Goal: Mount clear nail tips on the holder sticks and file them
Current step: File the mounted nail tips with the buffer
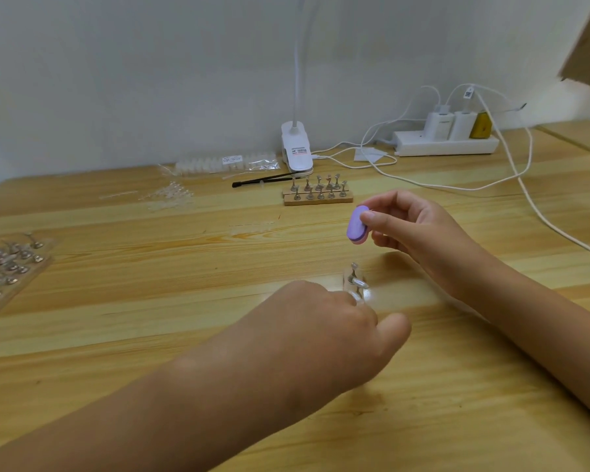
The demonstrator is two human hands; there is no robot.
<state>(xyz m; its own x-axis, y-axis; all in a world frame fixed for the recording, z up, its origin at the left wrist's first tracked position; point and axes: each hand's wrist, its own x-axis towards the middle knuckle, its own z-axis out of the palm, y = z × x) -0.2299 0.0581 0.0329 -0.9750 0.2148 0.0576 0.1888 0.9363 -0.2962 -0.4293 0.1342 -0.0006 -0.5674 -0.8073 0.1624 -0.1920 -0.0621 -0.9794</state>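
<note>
My right hand (413,233) pinches a small purple oval nail file (357,225) between thumb and fingers, raised above the wooden table (184,301). Just below it, my left hand (338,328) grips a metal holder stick (356,279) with a clear nail tip on it, fingers curled round its base. A wooden base (317,199) with several metal holder sticks standing on it lies further back. Loose clear nail tips (169,196) lie at the back left.
A tray of more metal holders (7,264) sits at the left edge. A bag of nail tips (225,162), a black tool (263,180), a white clip lamp (297,148), a power strip (447,143) and trailing cables (525,185) line the back.
</note>
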